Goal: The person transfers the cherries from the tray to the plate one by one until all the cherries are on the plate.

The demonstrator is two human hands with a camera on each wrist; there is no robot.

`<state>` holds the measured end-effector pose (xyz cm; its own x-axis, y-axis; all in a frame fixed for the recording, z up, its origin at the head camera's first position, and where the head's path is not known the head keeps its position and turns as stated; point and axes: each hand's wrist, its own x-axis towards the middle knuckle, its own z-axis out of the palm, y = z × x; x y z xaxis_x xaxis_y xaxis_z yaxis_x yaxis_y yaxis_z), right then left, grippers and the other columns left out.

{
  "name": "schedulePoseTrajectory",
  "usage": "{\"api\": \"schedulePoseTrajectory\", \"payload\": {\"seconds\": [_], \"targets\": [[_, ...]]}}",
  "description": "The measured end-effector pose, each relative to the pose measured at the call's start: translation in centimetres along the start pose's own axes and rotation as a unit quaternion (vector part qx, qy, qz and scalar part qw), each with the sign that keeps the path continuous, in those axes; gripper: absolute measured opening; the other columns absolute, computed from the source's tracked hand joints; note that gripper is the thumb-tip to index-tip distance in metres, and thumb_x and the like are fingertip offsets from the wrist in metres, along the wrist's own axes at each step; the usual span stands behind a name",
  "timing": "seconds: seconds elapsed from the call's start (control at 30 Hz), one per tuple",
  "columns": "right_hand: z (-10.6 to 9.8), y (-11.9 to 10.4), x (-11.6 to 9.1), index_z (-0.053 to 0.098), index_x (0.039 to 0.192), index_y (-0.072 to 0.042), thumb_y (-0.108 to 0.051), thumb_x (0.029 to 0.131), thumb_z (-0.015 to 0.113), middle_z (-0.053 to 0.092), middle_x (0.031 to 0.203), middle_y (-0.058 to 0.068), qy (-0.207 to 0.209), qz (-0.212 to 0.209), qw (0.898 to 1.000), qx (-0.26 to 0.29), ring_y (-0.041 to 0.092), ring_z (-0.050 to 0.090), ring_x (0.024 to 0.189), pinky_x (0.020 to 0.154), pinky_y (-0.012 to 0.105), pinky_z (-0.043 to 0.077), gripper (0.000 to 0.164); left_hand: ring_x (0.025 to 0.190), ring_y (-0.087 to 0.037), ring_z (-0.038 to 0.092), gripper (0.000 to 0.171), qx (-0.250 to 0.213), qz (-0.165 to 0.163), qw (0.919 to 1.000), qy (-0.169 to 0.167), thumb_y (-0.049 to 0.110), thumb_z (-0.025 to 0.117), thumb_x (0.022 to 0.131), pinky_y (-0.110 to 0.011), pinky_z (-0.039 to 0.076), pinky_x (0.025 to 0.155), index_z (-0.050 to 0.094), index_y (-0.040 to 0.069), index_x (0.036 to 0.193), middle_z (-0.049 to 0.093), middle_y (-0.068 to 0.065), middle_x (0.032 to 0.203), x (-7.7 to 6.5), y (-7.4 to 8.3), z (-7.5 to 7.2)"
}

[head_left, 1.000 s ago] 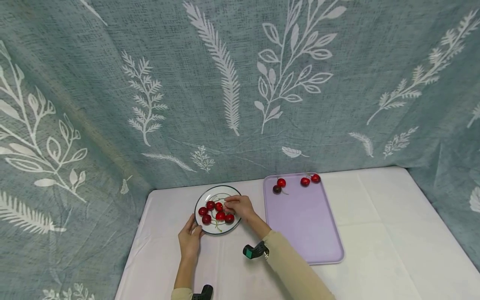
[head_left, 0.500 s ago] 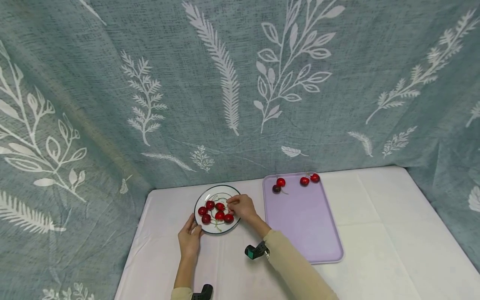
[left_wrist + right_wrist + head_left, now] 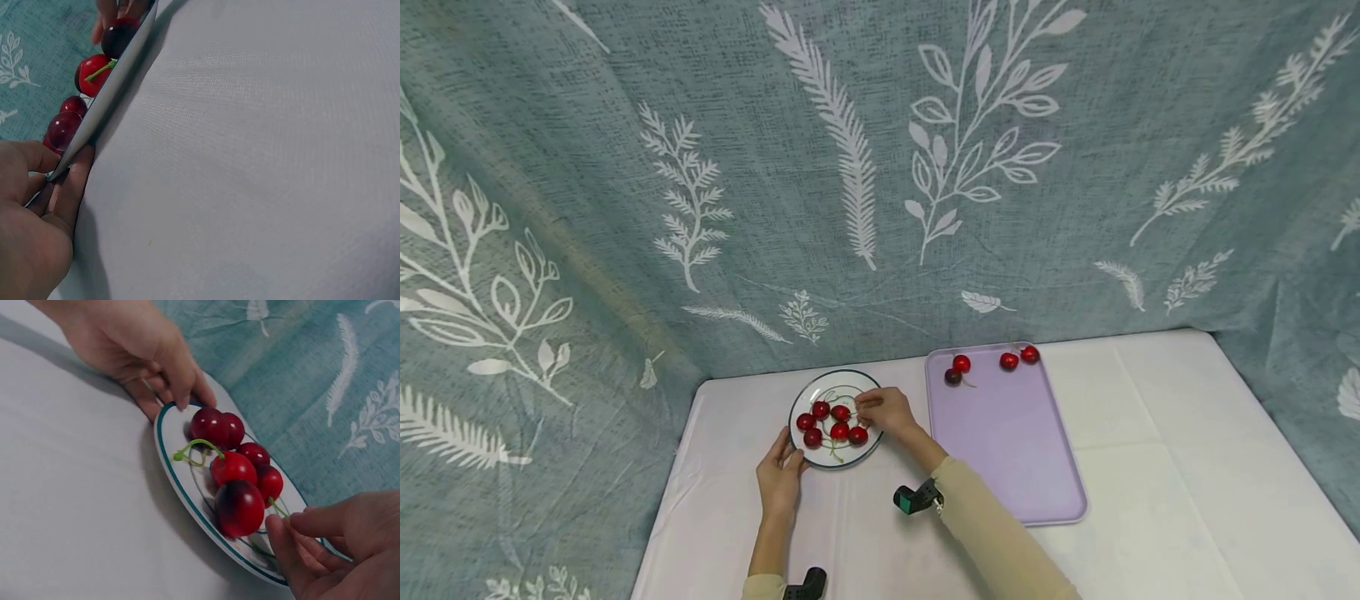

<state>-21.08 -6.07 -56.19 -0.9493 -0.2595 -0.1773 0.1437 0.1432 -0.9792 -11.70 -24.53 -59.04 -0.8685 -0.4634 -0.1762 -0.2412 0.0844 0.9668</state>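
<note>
A white plate [image 3: 842,381] with a dark rim carries several red cherries, some with green stems. My left hand [image 3: 778,482] pinches the plate's near left edge, thumb on top and fingers underneath, as the left wrist view shows. Over the plate's right side is my right hand [image 3: 889,413]. Its thumb and forefinger pinch the green stem [image 3: 277,507] of a red cherry [image 3: 270,482], which sits among the others. A darker cherry [image 3: 240,508] lies in front of it, close to the fingertips.
A lilac tray [image 3: 1007,450] lies to the right, partly under the right sleeve [image 3: 992,525]. At its far end are a dark cherry [image 3: 952,377] and several red ones [image 3: 1008,362]. A patterned green curtain [image 3: 880,208] hangs behind the white-covered table [image 3: 1157,450].
My right hand has drawn slightly to the right, and the cherry at its fingers has shifted a little that way and turned. The left hand stays on the plate's edge.
</note>
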Motion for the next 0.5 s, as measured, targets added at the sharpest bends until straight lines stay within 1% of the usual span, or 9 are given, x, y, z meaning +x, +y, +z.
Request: {"api": "schedulePoseTrajectory", "payload": {"seconds": [0.07, 0.2, 0.27, 0.33, 0.37, 0.43, 0.5], "targets": [[-0.2, 0.0, 0.0, 0.068, 0.106, 0.014, 0.013, 0.085, 0.063, 0.071, 0.096, 0.024, 0.0, 0.006, 1.0, 0.016, 0.023, 0.07, 0.076, 0.067, 0.026, 0.064, 0.022, 0.093, -0.001, 0.06, 0.056, 0.0, 0.0, 1.0, 0.001, -0.004, 0.051, 0.095, -0.015, 0.059, 0.078, 0.036, -0.001, 0.149, 0.052, -0.03, 0.134, 0.0, 0.0, 0.0], [-0.6, -0.3, 0.0, 0.067, 0.11, 0.014, 0.011, 0.087, 0.062, 0.07, 0.102, 0.026, 0.005, 0.002, 1.0, 0.017, 0.027, 0.07, 0.084, 0.072, 0.029, 0.064, 0.024, 0.092, -0.001, 0.06, 0.056, -0.001, 0.0, 1.0, 0.003, -0.005, 0.051, 0.094, -0.015, 0.059, 0.079, 0.037, -0.002, 0.148, 0.052, -0.029, 0.132, 0.0, -0.1, 0.0], [-0.9, -0.3, 0.0, 0.067, 0.111, 0.014, 0.008, 0.087, 0.062, 0.069, 0.103, 0.026, 0.006, -0.007, 1.0, 0.009, 0.03, 0.071, 0.085, 0.072, 0.03, 0.064, 0.024, 0.091, 0.001, 0.06, 0.057, -0.001, -0.002, 1.0, 0.005, -0.005, 0.051, 0.094, -0.015, 0.059, 0.079, 0.037, -0.001, 0.148, 0.054, -0.028, 0.131, 0.0, 0.0, 0.0], [-1.3, -0.3, 0.0, 0.067, 0.111, 0.013, 0.006, 0.088, 0.061, 0.069, 0.103, 0.025, 0.005, -0.012, 1.0, 0.011, 0.029, 0.071, 0.085, 0.072, 0.029, 0.064, 0.025, 0.09, 0.002, 0.06, 0.057, -0.001, -0.003, 1.0, 0.006, -0.005, 0.051, 0.093, -0.015, 0.059, 0.079, 0.037, -0.001, 0.148, 0.054, -0.027, 0.129, 0.1, -0.1, 0.0], [-1.4, -0.2, 0.1, 0.067, 0.111, 0.013, 0.006, 0.089, 0.062, 0.07, 0.103, 0.025, 0.003, -0.015, 1.0, 0.012, 0.027, 0.071, 0.083, 0.072, 0.029, 0.064, 0.025, 0.09, 0.002, 0.06, 0.057, -0.003, -0.001, 1.0, 0.006, -0.005, 0.051, 0.093, -0.015, 0.059, 0.079, 0.037, -0.002, 0.148, 0.053, -0.028, 0.129, 0.2, -0.1, 0.0], [-1.9, 0.0, 0.2, 0.067, 0.111, 0.013, 0.004, 0.089, 0.062, 0.07, 0.101, 0.023, -0.001, -0.019, 1.0, 0.019, 0.024, 0.07, 0.081, 0.071, 0.028, 0.064, 0.024, 0.089, 0.003, 0.06, 0.057, -0.001, -0.006, 1.0, 0.005, -0.005, 0.051, 0.093, -0.015, 0.059, 0.079, 0.037, -0.001, 0.148, 0.054, -0.027, 0.13, 0.3, -0.1, 0.0], [-2.4, 0.2, 0.2, 0.067, 0.111, 0.013, 0.003, 0.09, 0.063, 0.07, 0.1, 0.023, -0.002, -0.02, 0.999, 0.035, 0.021, 0.07, 0.079, 0.071, 0.028, 0.064, 0.023, 0.089, 0.003, 0.06, 0.057, -0.003, -0.009, 1.0, 0.002, -0.005, 0.051, 0.093, -0.015, 0.059, 0.078, 0.037, -0.001, 0.149, 0.053, -0.027, 0.132, 0.4, -0.1, 0.0]]}}
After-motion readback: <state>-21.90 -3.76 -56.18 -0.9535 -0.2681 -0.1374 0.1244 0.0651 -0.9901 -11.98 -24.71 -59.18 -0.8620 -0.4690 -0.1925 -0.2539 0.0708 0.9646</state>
